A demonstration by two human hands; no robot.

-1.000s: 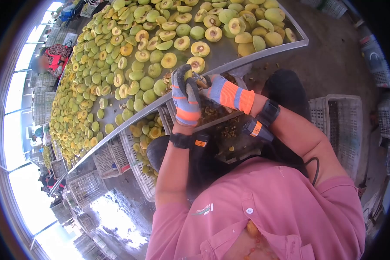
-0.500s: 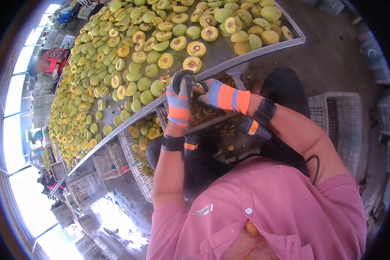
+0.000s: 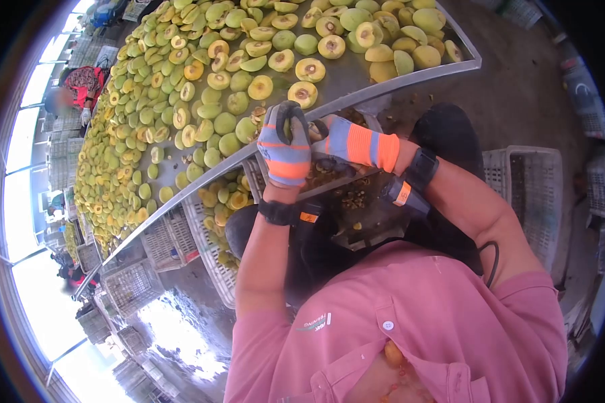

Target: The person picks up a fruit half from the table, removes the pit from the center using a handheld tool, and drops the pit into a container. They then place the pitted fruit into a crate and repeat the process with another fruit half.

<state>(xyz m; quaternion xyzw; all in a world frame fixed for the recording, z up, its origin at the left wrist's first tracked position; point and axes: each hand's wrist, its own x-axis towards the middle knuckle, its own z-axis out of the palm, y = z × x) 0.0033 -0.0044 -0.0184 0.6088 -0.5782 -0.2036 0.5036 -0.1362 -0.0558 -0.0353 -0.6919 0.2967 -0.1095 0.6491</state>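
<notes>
My left hand [image 3: 286, 148], in a grey and orange glove, is curled closed at the near edge of the metal table. A sliver of green fruit [image 3: 288, 129] shows between its thumb and fingers. Close against it on the right, my right hand [image 3: 348, 141], gloved alike, has its fingers wrapped round something small and dark that I cannot make out. Beyond both hands, many halved green-yellow fruits [image 3: 260, 87] lie on the table [image 3: 286, 99], several with brown pit hollows facing up.
A raised metal rim [image 3: 396, 83] borders the table. Below it stands a crate of fruit [image 3: 212, 242]; scraps [image 3: 356, 196] lie under my hands. A pale crate [image 3: 534, 195] is on the right, more crates [image 3: 133, 287] on the left. Another person [image 3: 84, 87] is at the far left.
Both hands have shifted slightly right in the view, still close together. A green sliver now shows in the left hand's grip. The table view has shifted slightly.
</notes>
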